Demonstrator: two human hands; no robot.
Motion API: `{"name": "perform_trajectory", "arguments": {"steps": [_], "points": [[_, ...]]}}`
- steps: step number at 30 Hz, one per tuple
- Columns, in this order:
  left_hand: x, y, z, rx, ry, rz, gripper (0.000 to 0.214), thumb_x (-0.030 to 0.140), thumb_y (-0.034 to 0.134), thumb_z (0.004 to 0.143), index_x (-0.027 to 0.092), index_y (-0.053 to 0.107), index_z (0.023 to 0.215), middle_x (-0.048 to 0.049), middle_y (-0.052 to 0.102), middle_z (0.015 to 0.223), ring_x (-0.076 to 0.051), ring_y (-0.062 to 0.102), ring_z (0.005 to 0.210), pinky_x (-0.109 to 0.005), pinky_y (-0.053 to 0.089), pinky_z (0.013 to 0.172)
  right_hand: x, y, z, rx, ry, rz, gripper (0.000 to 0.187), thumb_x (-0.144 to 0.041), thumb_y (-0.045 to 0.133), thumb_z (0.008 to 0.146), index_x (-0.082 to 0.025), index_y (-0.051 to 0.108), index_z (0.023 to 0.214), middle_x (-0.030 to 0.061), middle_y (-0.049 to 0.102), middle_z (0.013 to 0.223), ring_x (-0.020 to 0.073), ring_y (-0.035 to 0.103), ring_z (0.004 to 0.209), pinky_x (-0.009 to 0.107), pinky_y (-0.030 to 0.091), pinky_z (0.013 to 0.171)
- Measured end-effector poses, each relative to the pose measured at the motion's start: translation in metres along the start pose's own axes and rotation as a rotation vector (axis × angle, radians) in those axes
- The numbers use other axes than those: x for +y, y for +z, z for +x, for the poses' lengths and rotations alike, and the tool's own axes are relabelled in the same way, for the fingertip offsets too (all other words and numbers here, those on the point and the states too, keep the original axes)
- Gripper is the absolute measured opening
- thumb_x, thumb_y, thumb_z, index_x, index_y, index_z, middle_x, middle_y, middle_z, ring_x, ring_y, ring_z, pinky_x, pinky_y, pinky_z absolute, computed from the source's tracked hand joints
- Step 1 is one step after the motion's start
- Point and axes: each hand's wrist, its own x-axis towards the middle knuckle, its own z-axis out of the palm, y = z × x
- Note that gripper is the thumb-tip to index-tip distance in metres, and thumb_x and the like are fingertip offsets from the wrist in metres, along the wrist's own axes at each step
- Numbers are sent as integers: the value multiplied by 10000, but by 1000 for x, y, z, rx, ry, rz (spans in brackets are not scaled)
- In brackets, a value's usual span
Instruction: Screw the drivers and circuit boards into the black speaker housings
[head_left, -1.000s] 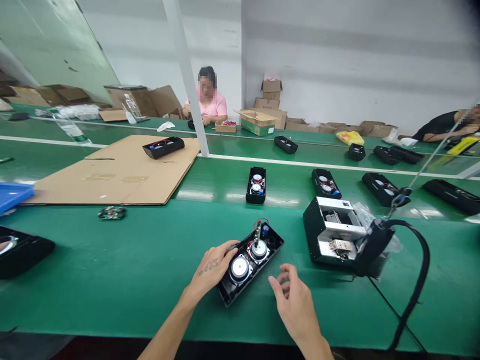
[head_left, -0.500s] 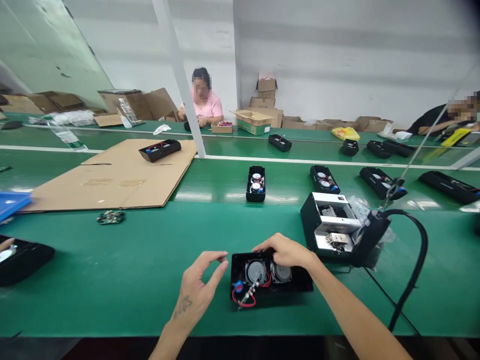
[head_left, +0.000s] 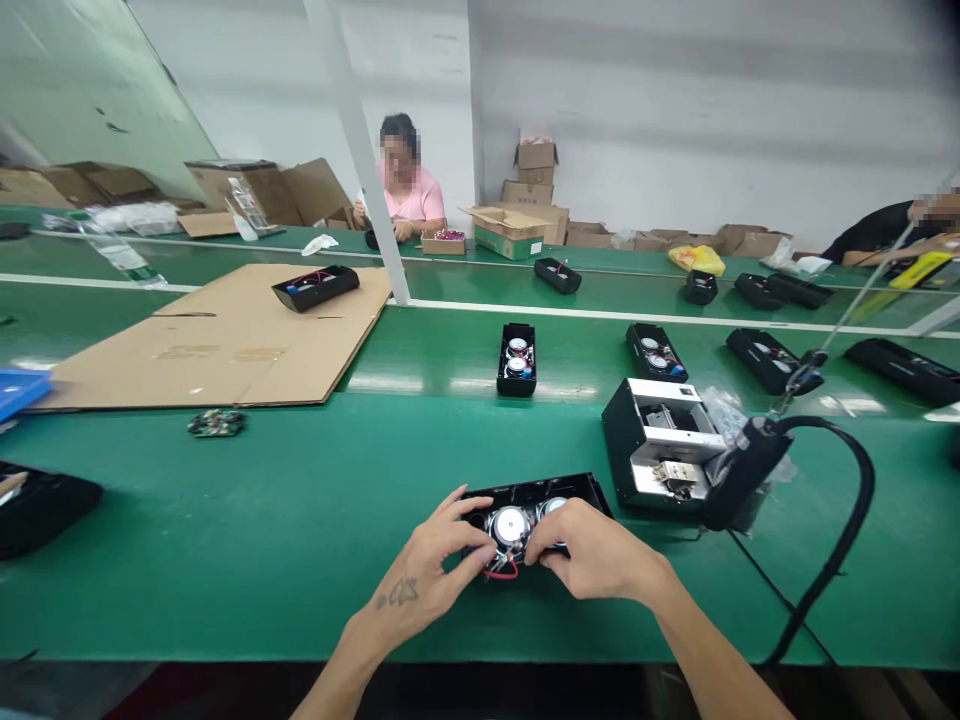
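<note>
Head view shows your green bench (head_left: 315, 530), with cardboard boxes (head_left: 510, 236) before a pale wall (head_left: 675, 120) toward twelve o'clock. Toward six o'clock lies the open black case (head_left: 525, 492), holding two round, pale speakers (head_left: 511, 526) and red wire (head_left: 502, 574). Your left hand (head_left: 429, 560) and right hand (head_left: 600, 550) bend fingers over it; whether these clamp anything, I cannot tell.

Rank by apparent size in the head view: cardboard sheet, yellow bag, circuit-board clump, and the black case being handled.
1. Cardboard sheet
2. Black case, though partly hidden
3. Yellow bag and circuit-board clump: too alike to rank
</note>
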Motion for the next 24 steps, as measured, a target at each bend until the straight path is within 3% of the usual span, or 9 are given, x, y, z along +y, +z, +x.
{"name": "perform_trajectory", "arguments": {"steps": [2,4,7,10,14,16,18,21,24], "points": [[1,2,3,70,-54,-43,302,375,563,1113,257,793,956,-20,838,995,-267,692,1374,-584,324,1375,2,6,-1,85,47,23,398,-40,555,912,-280,861,996,2,856,968,204,797,864,308,606,823],[2,3,3,55,-80,-64,216,411,645,1069,259,796,1037,-24,836,983,-287,667,1411,-592,326,1373,4,10,-1,138,94,8,380,-44,564,930,-267,840,1067,7,836,966,194,774,833,289,588,765],[1,3,1,-7,-90,-78,276,460,768,988,273,772,1191,-24,832,1005,-308,598,1492,-605,291,1382,5,15,0,86,81,-108,428,-18,631,906,-302,833,1156,14,820,1111,209,770,946,309,580,840],[-2,3,0,42,-112,-86,283,469,690,1038,265,752,1224,-35,831,1050,-304,616,1472,-603,320,1368,8,20,4,101,38,-166,270,-80,713,939,-300,853,1009,9,817,1102,219,754,986,334,577,877],[-6,3,-2,208,-124,-49,266,457,638,1069,249,727,1210,-66,811,1139,-315,660,1411,-571,464,1287,18,20,7,450,-38,-257,197,-62,667,977,-218,788,978,51,828,1076,243,742,1021,393,578,918],[-6,4,-4,281,-61,-13,213,433,676,1052,241,732,1125,-89,785,1176,-321,665,1394,-532,539,1223,23,19,6,589,-66,-366,240,-66,578,1033,-201,769,1090,83,832,1119,241,758,979,401,573,875],[-3,7,-3,286,83,55,163,401,734,1022,240,759,1029,-103,755,1227,-331,641,1412,-530,545,1214,26,18,3,633,-108,-468,296,-71,514,1070,-204,757,1175,87,842,1101,225,770,907,387,555,814],[1,16,2,188,273,191,96,307,736,1024,266,820,1004,-94,729,1345,-330,593,1458,-582,471,1274,25,19,-2,673,-183,-520,303,-58,506,1070,-210,747,1174,85,848,1102,217,785,902,380,540,797],[2,25,12,117,288,217,163,246,673,1063,274,831,1091,-75,784,1269,-296,643,1403,-596,455,1284,21,20,-8,705,-188,-415,278,-43,491,1024,-200,700,1118,117,823,1206,253,782,1039,420,570,890]]}}
